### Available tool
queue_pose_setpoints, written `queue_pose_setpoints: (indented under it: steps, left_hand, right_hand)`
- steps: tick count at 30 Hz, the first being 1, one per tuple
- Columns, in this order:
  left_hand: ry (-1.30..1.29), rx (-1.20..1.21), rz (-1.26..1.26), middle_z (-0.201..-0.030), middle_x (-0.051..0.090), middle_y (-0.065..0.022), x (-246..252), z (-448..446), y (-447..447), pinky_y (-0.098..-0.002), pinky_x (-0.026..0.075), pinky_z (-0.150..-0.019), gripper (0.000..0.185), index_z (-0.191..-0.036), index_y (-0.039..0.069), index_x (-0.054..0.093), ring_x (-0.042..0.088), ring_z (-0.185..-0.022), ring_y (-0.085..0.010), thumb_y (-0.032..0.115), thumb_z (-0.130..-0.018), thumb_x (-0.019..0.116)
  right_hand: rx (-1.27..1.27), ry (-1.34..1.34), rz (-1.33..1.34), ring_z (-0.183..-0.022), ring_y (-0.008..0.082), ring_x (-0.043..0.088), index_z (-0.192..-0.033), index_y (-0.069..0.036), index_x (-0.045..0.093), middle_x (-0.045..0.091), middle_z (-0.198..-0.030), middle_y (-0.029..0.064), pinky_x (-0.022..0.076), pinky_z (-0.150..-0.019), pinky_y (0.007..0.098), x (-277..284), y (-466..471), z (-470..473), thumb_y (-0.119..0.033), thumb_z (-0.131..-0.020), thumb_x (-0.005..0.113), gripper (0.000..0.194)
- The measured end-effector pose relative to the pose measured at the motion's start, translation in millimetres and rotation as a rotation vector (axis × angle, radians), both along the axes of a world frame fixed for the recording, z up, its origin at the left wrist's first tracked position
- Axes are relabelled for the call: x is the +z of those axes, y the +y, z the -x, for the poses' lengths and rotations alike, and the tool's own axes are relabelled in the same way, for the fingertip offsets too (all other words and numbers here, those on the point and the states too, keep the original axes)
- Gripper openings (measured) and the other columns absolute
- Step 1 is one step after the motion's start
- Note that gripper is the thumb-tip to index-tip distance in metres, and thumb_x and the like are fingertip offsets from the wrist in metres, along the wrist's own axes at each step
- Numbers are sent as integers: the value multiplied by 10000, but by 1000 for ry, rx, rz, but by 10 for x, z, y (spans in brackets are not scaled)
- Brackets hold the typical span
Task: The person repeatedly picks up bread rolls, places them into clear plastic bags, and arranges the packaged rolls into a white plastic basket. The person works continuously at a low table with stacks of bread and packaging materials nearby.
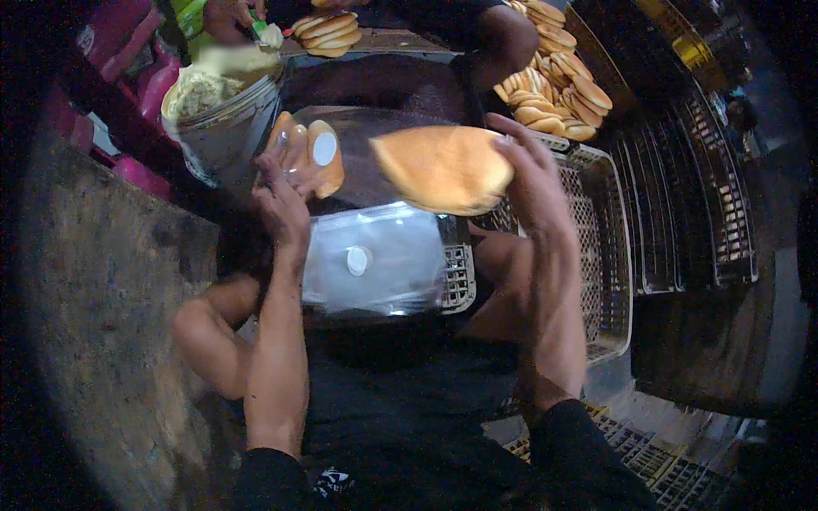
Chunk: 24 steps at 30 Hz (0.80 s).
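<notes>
My right hand [530, 169] grips the right end of a flat, golden-brown bread bun [444, 167], held above my lap and blurred by motion. To the left, my left hand [287, 185] has its fingers spread beside several bread rolls in clear plastic [329, 169]; one bears a white oval label. Whether the fingers touch that plastic cannot be told. Below the bun lies a stack of clear plastic bags [396, 262], the top one with a white oval label [359, 260]. The bags rest on a pale plastic crate [459, 278] over my legs.
A bucket of pale cream [214, 89] stands at upper left, where another person's hand [238, 13] holds a green-handled spreader. Stacked buns [326, 33] sit on a board ahead. More buns [549, 83] fill the upper right, above a crate [613, 255]. A wooden surface [128, 306] lies left.
</notes>
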<state>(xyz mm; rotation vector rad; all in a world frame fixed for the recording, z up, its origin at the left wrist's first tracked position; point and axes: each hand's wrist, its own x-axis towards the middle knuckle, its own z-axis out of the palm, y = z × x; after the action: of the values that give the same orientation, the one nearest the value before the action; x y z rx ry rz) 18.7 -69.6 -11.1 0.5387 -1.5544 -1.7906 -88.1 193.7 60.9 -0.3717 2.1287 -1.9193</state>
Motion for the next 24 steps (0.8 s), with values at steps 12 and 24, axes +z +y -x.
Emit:
queue_pose_setpoints:
  steps: [12, 24]
  left_hand:
    - [324, -296, -806, -1364, 501, -84, 62, -45, 551, -326, 605, -818, 672, -1462, 130, 319, 603, -1136, -256, 400, -927, 621]
    - [-1133, -1083, 964, -892, 695, -202, -290, 98, 868, -440, 538, -680, 526, -843, -30, 661, 692, -795, -322, 493, -811, 707]
  right_hand:
    - [-28, 1097, -345, -1293, 427, 430, -1210, -78, 518, 556, -1283, 188, 346, -1074, 520, -266, -582, -599, -132, -749, 754, 521]
    - [-357, 374, -744, -1082, 370, 612, -1336, -38, 392, 600, -1195, 227, 479, -914, 420, -1253, 1565, 664, -144, -813, 689, 611]
